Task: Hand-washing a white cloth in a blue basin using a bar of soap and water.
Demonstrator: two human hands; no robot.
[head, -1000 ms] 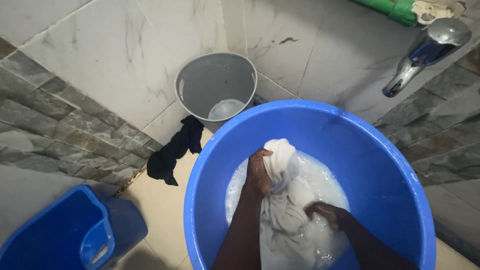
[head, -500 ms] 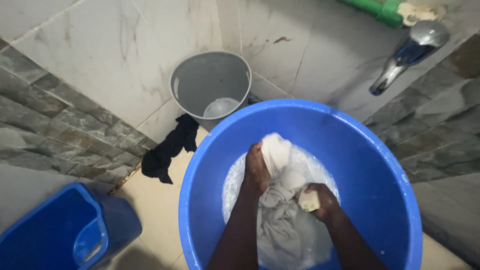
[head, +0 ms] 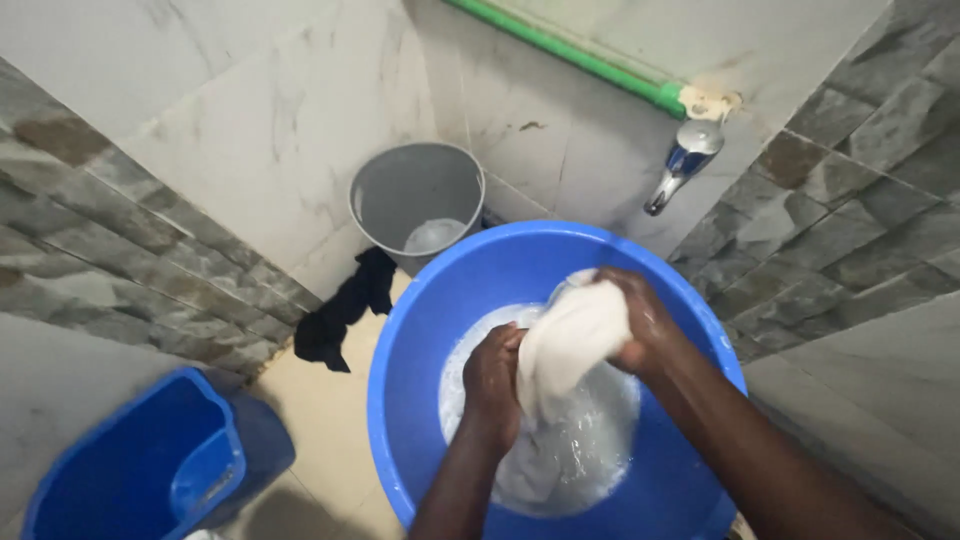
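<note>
Both hands grip a wet white cloth (head: 572, 335) lifted above soapy water in a round blue basin (head: 420, 330): the left hand (head: 493, 375) is clenched on its lower folds, the right hand (head: 648, 325) apparently closed over the top. A grey bucket (head: 400, 190) stands behind, a dark cloth (head: 345, 310) beside it.

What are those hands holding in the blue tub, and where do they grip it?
A wet white cloth: the right hand grips its raised upper end, the left hand clutches its middle; the rest trails into soapy water.
</note>
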